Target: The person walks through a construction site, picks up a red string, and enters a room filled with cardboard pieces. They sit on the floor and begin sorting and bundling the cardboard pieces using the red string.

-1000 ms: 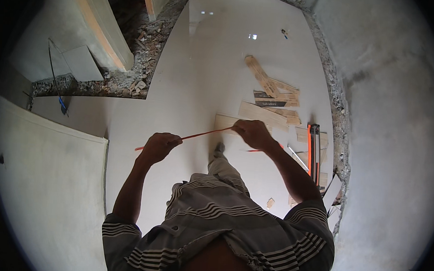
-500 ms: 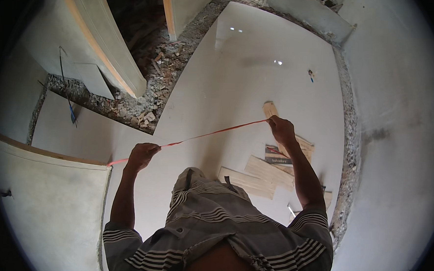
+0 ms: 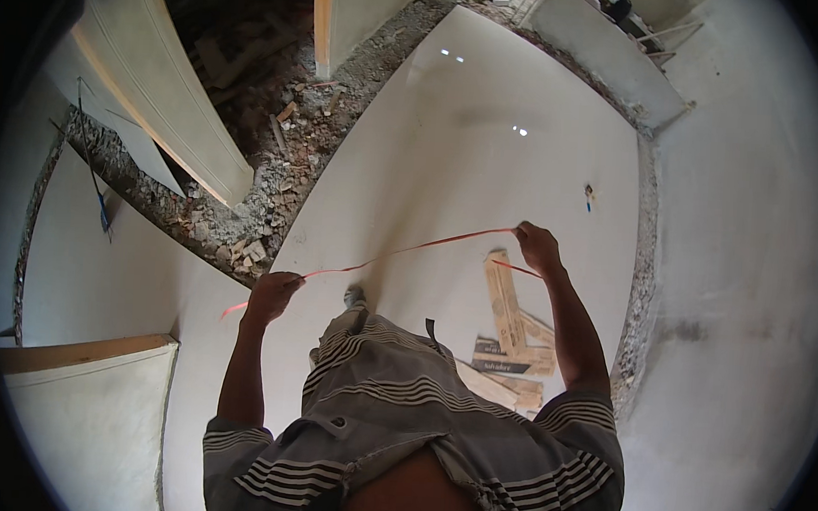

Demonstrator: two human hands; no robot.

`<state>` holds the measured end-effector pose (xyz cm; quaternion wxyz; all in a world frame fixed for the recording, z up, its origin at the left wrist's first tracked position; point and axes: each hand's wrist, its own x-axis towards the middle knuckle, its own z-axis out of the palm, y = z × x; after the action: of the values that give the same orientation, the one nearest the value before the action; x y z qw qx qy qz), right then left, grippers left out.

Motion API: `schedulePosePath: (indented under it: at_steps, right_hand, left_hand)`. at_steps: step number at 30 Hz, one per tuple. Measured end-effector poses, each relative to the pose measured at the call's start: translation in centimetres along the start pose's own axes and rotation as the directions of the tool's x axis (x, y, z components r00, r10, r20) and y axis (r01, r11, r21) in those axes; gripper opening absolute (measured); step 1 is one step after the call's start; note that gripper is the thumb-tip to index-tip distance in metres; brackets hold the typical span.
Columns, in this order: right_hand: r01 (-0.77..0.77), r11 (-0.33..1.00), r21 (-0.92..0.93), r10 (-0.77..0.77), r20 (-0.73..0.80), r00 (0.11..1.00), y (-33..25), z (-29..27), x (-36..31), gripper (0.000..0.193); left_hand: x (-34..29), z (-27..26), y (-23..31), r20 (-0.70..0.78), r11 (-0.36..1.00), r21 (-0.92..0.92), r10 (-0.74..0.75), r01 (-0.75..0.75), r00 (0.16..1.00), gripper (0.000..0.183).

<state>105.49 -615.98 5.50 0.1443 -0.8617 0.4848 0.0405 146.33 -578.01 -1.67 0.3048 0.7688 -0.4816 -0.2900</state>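
Note:
A thin red ribbon-like strap [image 3: 409,249] stretches between my two hands, sagging slightly near the left. My left hand [image 3: 274,297] is closed on it, and a short loose end sticks out past that fist. Farther right and a little higher, my right hand [image 3: 537,246] pinches the strap; another red length hangs from it down toward the cardboard pieces. Below the right hand, flat strips of brown cardboard packaging [image 3: 506,302] lie on the pale glossy floor [image 3: 432,164]. Some are partly hidden by my shirt.
Rubble [image 3: 273,193] fills a broken strip beside the door frame [image 3: 173,86] at left. A low wall [image 3: 87,396] stands near left. A small blue-handled tool [image 3: 589,198] lies toward the right wall [image 3: 741,273]. A thin dark rod with a blue end [image 3: 98,188] leans at far left.
I have stepped forward, so the low wall and cardboard have shifted back toward me. The strap's left end has moved away from the low wall's corner. Both hands still hold the strap.

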Motion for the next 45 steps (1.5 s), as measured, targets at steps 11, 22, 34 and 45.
schedulePosePath:
  at_steps: [11, 22, 34, 45]
  right_hand:
    - [0.500, 0.720, 0.482, -0.602, 0.074, 0.795, -11.2, 1.6, 11.8, 0.065]
    - [0.017, 0.825, 0.565, -0.322, 0.445, 0.836, -14.1, -1.4, 33.1, 0.026]
    - [-0.025, 0.309, 0.951, -0.436, 0.165, 0.885, -30.9, -5.0, 54.8, 0.026]
    - [0.114, 0.197, 0.974, -0.369, -0.034, 0.929, -47.1, -9.4, 65.0, 0.025]
  left_hand:
    - [25.2, 4.6, 12.0, 0.383, 0.885, 0.147, 0.361, -0.441, 0.851, 0.026]
    - [34.6, -0.7, 13.6, -0.516, 0.923, 0.370, 0.300, -0.107, 0.802, 0.053]
    - [31.3, 0.3, -7.9, -0.351, 0.730, -0.384, -0.681, 0.565, 0.642, 0.046]
    - [37.0, -5.6, -17.4, -0.073, 0.834, -0.337, -0.487, 0.438, 0.871, 0.029]
